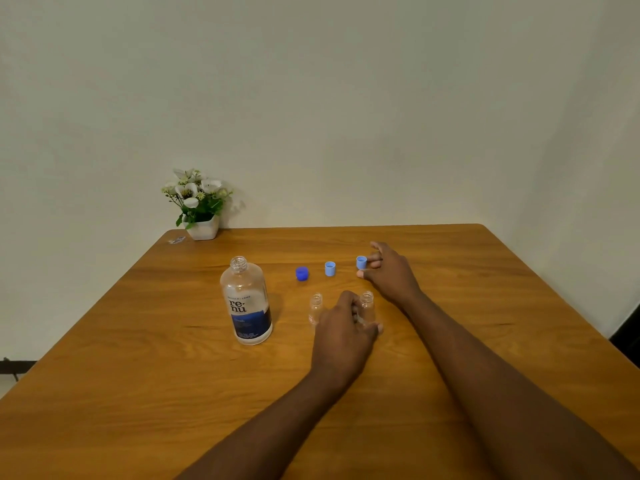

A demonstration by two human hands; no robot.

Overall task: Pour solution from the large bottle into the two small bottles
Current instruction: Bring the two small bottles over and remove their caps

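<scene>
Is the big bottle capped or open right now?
Open. The big bottle stands upright with its threaded neck bare; a dark blue cap lies on the table to its right, though whether it is this bottle's cannot be told.

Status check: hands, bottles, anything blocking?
Left hand gripping right small bottle. Right hand at light blue cap. Large bottle uncapped, upright. Nothing blocking.

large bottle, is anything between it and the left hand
Nothing visible blocks it. The large bottle stands uncapped, left of the left hand, with only bare table between them. The hand's grip is around the right small bottle; the other small bottle stands just behind the hand, off that path.
</scene>
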